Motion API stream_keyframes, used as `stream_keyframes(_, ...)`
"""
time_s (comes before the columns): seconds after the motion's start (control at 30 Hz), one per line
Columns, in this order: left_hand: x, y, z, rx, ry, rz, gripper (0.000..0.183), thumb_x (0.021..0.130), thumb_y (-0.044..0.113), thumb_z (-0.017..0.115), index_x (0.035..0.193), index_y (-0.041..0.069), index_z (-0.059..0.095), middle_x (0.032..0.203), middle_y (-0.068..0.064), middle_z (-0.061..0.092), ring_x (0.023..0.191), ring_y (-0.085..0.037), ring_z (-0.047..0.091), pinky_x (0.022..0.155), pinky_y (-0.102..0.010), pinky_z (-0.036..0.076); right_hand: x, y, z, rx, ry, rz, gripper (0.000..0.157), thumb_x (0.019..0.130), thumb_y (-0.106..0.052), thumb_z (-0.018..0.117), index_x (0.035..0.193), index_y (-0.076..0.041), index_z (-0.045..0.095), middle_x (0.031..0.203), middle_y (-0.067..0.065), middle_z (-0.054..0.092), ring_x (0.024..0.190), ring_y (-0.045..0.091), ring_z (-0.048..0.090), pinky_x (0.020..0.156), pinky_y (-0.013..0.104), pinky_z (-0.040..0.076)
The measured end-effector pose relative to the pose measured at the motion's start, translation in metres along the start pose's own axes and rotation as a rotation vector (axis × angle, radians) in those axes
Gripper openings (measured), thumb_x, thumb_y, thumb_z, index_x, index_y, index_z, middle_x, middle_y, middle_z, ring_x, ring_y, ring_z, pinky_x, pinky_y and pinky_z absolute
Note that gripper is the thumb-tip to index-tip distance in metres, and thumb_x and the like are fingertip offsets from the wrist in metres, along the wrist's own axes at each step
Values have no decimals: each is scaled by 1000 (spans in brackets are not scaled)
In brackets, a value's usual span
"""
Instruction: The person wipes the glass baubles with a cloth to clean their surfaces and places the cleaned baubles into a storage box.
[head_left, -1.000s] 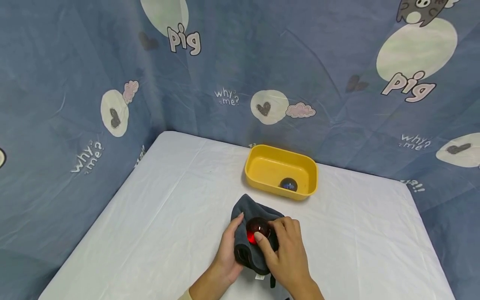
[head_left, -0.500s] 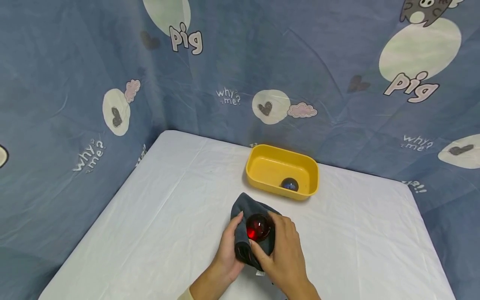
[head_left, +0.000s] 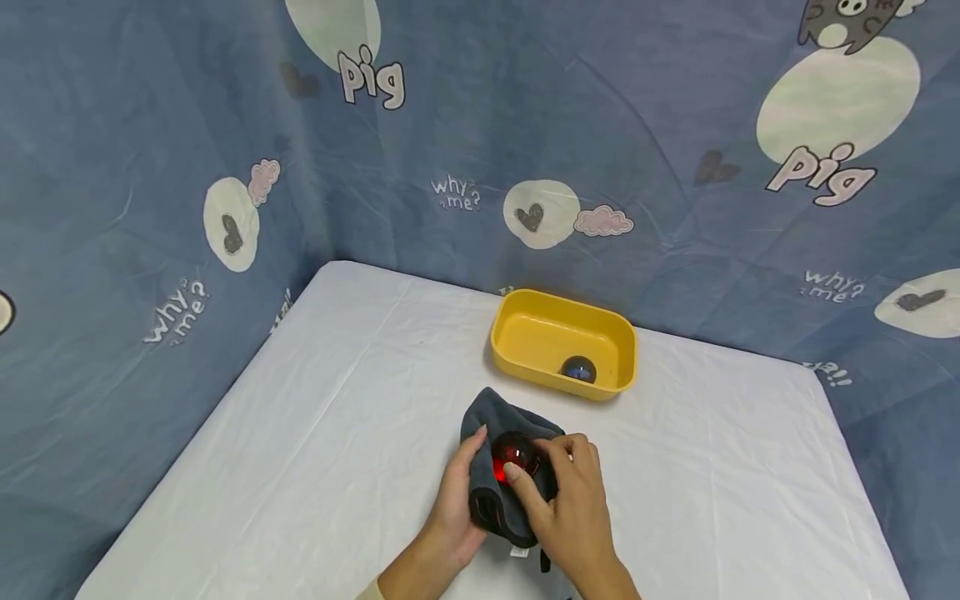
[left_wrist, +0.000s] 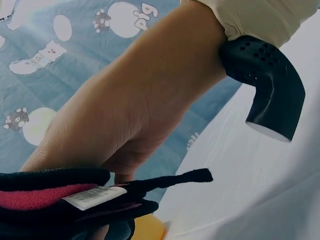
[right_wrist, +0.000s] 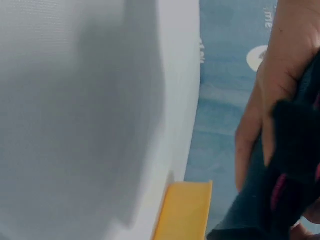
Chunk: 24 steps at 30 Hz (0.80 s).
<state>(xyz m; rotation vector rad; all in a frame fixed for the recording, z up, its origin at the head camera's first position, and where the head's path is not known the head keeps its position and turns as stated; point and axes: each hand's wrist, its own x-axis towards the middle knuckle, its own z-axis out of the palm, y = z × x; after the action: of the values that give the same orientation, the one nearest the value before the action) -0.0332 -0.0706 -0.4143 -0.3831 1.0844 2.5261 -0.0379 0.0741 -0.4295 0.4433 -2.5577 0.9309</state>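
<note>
A glassy, dark red ball [head_left: 517,450] rests against a folded dark grey cloth [head_left: 491,412] near the table's front. My left hand [head_left: 452,508] grips the cloth from the left, thumb along its side and the other fingers hidden underneath. From the right, my right hand [head_left: 573,504] pinches the ball between thumb and fingertips. In the left wrist view the cloth shows a pink fleecy lining [left_wrist: 40,197], a white label [left_wrist: 95,197] and a black strap [left_wrist: 185,178]. The right wrist view has the cloth's dark folds [right_wrist: 295,140] beside the right hand, with the ball out of sight.
A yellow rectangular tub [head_left: 517,362] stands beyond the hands at the table's back edge. Inside it, near the front wall, lies a dark blue ball [head_left: 578,368]. White cloth [head_left: 360,433] covers the table, and a patterned blue curtain [head_left: 420,142] hangs behind and at the sides.
Half a second ago the right thumb reached to the ball's lower left; now it lies across the ball's front, with the right hand slightly lower. The left hand keeps its grip on the cloth.
</note>
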Motion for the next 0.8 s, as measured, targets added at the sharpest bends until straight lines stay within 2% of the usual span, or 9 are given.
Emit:
stream_keyframes(0.13,0,-1,0,4,-4,-18,70,98,51,39,153,13,15,154,-9,24,136,-21,31,113,-36,24,-2,-1,1,-35,-23,64,41,91,-46,63,95,-6,72,97,-1,47,95,15,43,83,36,42)
stream_keyframes(0.27,1,1,-2,3,-18,1,71,98,52,39,152,13,15,154,-9,24,136,-20,33,111,-35,27,0,-3,2,-66,-78,74,52,91,-54,59,105,-5,70,103,-1,47,98,16,43,85,37,42)
stream_keyframes(0.4,2,3,-4,-19,-58,30,70,99,52,38,151,11,17,153,-9,26,136,-20,34,110,-34,29,-1,-4,2,-58,-87,-2,67,82,-53,70,129,-7,57,114,3,50,104,18,45,87,40,41)
stream_keyframes(0.5,2,4,-4,-33,-67,37,68,99,52,38,150,9,21,151,-8,32,133,-18,39,108,-32,32,1,-4,0,-18,-62,-76,74,79,-45,76,138,-10,47,121,3,52,109,19,47,88,43,40)
stream_keyframes(0.63,2,4,-4,-32,-43,23,70,98,52,40,149,7,20,148,-9,35,128,-17,44,105,-30,35,4,-6,-2,0,-37,-133,64,82,-44,75,131,-11,51,118,2,54,105,20,50,87,41,41)
stream_keyframes(0.8,2,3,-3,-14,-21,3,71,97,53,41,149,9,21,149,-8,34,128,-17,43,106,-31,33,7,-7,-3,-4,-25,-110,54,85,-47,71,120,-8,59,105,0,57,95,16,50,82,35,46)
